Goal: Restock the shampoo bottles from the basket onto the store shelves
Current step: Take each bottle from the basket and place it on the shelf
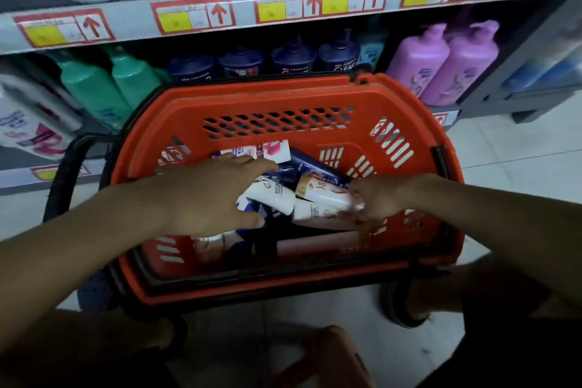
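Shampoo bottles (318, 198), white and dark blue, lie jumbled on the floor of the orange basket (283, 98). R hand (376, 198) curled round a white/peach bottle (327, 195) nr basket's right wall; L hand (208, 195) spread, fingers extended over pile. Shelf (283, 6) behind basket's far rim: green, navy, purple bottles.

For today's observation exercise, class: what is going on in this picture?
A person is reaching both hands into an orange basket of shampoo bottles in front of store shelves. The right hand grips a white bottle; the left hand is spread open over the pile. Nothing has left the basket yet.
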The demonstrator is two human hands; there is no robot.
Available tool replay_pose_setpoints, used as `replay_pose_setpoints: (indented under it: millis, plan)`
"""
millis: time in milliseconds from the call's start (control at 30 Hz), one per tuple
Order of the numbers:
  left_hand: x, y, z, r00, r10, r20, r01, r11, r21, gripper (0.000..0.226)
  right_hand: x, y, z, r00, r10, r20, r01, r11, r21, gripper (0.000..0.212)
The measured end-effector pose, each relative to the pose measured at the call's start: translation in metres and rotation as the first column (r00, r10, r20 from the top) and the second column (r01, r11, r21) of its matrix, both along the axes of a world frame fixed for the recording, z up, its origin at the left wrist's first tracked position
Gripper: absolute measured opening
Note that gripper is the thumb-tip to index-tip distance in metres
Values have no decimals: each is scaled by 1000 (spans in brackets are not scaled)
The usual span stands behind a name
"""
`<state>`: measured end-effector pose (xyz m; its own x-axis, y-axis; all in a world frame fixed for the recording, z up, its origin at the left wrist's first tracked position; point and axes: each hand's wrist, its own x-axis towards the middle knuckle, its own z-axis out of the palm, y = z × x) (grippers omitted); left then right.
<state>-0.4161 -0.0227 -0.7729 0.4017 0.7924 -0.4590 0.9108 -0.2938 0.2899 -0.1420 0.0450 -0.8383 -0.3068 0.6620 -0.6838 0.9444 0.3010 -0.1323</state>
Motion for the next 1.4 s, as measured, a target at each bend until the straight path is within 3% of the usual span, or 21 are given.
replay_pose_setpoints:
  millis: [67, 267, 367, 467, 633, 733, 867, 967, 1033, 1167, 1333, 1400]
  plan:
    - [0, -2, -4, 999, 29, 28, -28, 999, -19, 79, -3, 6, -19, 1000, 16, 8, -16, 998, -65, 50]
    - [1, 13, -10, 997, 26, 66, -22, 998, -51, 78, -23, 9, -66, 994, -98, 49, 92, 989, 112, 51]
    - [3, 25, -13, 996, 45, 79, -42, 998, -38, 76, -20, 13, -75, 992, -115, 53, 109, 988, 106, 62]
    - [1, 31, -20, 995, 65, 69, -65, 998, 0, 74, -13, 12, -71, 991, -135, 7, 135, 990, 34, 79]
    - [1, 38, -23, 963, 219, 154, -212, 975, -65, 65, -17, 11, -44, 939, -289, -186, 282, 957, -60, 74]
    - [5, 39, -21, 867, 391, 309, -341, 918, -204, 56, -26, 16, -5, 775, -446, -447, 445, 888, -116, 67]
    - [17, 38, -3, 581, 581, 570, -323, 808, -493, 65, -44, 15, 53, 379, -515, -769, 546, 796, -263, 49]
    - [30, 35, 16, 315, 673, 670, -228, 739, -634, 63, -58, 11, 83, 145, -493, -858, 508, 781, -363, 41]
    - [34, 37, 29, 183, 683, 707, -234, 729, -644, 53, -65, 10, 103, 46, -512, -858, 456, 775, -438, 31]
    - [25, 42, 52, 139, 641, 755, -284, 756, -589, 41, -65, 10, 137, 110, -402, -909, 393, 858, -332, 28]
    - [20, 45, 75, 236, 481, 844, -343, 854, -391, 48, -75, 13, 151, -46, -397, -917, 422, 824, -378, 31]
    - [17, 49, 77, 250, 437, 864, -405, 858, -316, 49, -83, 16, 156, -57, -381, -923, 436, 822, -366, 31]
